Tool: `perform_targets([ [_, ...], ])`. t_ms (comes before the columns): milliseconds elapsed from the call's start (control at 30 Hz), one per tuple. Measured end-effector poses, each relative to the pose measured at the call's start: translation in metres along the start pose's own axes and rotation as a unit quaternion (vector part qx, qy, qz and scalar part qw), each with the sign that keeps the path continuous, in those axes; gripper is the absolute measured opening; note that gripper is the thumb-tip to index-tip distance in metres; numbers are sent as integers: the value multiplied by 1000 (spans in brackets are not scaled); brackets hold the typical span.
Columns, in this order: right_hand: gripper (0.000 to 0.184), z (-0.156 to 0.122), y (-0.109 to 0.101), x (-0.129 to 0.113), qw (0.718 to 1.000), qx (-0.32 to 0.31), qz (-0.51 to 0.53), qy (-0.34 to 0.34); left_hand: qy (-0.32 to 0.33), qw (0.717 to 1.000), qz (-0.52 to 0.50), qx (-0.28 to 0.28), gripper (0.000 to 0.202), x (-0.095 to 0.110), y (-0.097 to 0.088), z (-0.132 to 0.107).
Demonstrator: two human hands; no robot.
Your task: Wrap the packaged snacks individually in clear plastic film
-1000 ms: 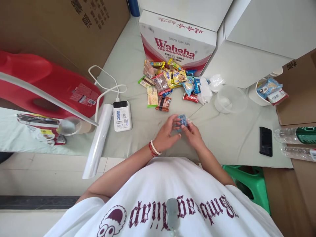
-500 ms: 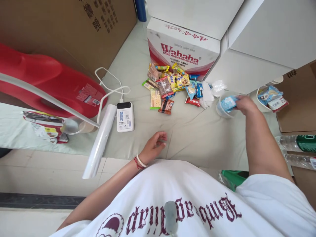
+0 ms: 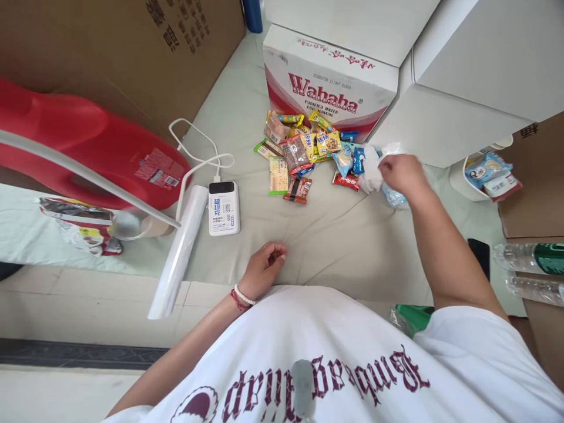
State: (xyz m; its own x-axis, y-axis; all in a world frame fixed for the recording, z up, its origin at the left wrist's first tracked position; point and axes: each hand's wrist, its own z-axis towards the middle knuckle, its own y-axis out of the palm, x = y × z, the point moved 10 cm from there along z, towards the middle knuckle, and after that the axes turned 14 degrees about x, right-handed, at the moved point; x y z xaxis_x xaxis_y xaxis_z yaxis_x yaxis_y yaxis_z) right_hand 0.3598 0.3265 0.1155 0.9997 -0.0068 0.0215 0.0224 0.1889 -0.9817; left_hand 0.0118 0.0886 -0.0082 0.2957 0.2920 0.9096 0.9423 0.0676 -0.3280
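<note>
My right hand (image 3: 403, 173) reaches across the cloth, its fingertips pinched at the edge of a crumpled white tissue (image 3: 371, 169). Beneath that wrist is a clear plastic cup (image 3: 429, 176), mostly covered by my forearm; a blue-and-white packet (image 3: 394, 197) shows at its left side. Left of the tissue lies a loose pile of wrapped snacks (image 3: 304, 153) in yellow, red, brown and blue. My left hand (image 3: 264, 270) rests by my shirt at the near edge, fingers curled in with nothing visible in them.
A Wahaha carton (image 3: 330, 88) stands behind the snacks, beside white boxes (image 3: 458, 117). At right, a white cup (image 3: 462, 182) holds packets near plastic bottles (image 3: 529, 258). A cabled power bank (image 3: 224, 211), a film roll (image 3: 178, 252) and a red jug (image 3: 88, 141) occupy the left.
My right hand has let go of the blue packet at the clear cup and moved left to the white tissue. My left hand has shifted slightly left and curled more.
</note>
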Motion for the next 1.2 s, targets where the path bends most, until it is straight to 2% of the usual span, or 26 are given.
perform_targets([
  [67,26,-17,26,-21,996,-73,-41,-3,6,1000,10,-8,22,6,3,-1],
  [100,28,-24,35,-27,995,-86,-58,4,6,1000,13,-12,22,8,4,-2],
  [167,31,-34,43,-35,997,-59,-54,12,2,1000,15,-15,21,9,5,-5],
  [233,31,-38,44,-32,999,-16,-15,29,-3,1000,12,-14,20,8,3,-7],
  [300,26,-40,44,-21,997,15,50,54,-12,1000,2,-15,20,4,1,-7],
  [367,20,-44,41,-12,983,44,159,78,-22,999,-17,-17,20,3,2,-6],
  [400,18,-49,37,-9,968,59,228,92,-26,999,-30,-19,21,5,4,-4],
  [467,21,-66,30,-10,918,76,369,122,-26,997,-67,-29,23,16,13,2],
  [533,27,-90,23,-22,868,78,469,145,-14,993,-112,-38,27,37,29,11],
  [567,28,-104,20,-31,853,76,496,148,-5,990,-133,-41,29,49,39,17],
  [667,24,-142,11,-67,844,67,519,115,40,983,-176,-13,38,83,64,39],
  [733,22,-160,13,-81,834,60,538,110,74,981,-181,3,33,94,76,53],
  [800,23,-172,27,-77,794,50,582,170,66,979,-195,12,26,87,83,66],
  [900,31,-183,55,-61,698,24,654,291,-9,971,-237,19,29,57,84,76],
  [933,33,-185,61,-58,674,14,670,310,-31,968,-250,19,32,48,83,76],
  [1000,35,-185,67,-57,649,3,691,318,-54,959,-278,19,36,39,78,73],
  [1067,36,-185,70,-57,650,-5,690,317,-62,944,-322,20,40,40,73,67],
  [1100,37,-185,71,-55,661,-3,678,321,-63,935,-347,22,42,43,70,65],
  [1133,38,-187,70,-52,681,8,655,326,-61,928,-367,26,44,47,66,63],
  [1200,38,-189,55,-40,741,69,584,324,-40,927,-372,30,46,57,59,59],
])
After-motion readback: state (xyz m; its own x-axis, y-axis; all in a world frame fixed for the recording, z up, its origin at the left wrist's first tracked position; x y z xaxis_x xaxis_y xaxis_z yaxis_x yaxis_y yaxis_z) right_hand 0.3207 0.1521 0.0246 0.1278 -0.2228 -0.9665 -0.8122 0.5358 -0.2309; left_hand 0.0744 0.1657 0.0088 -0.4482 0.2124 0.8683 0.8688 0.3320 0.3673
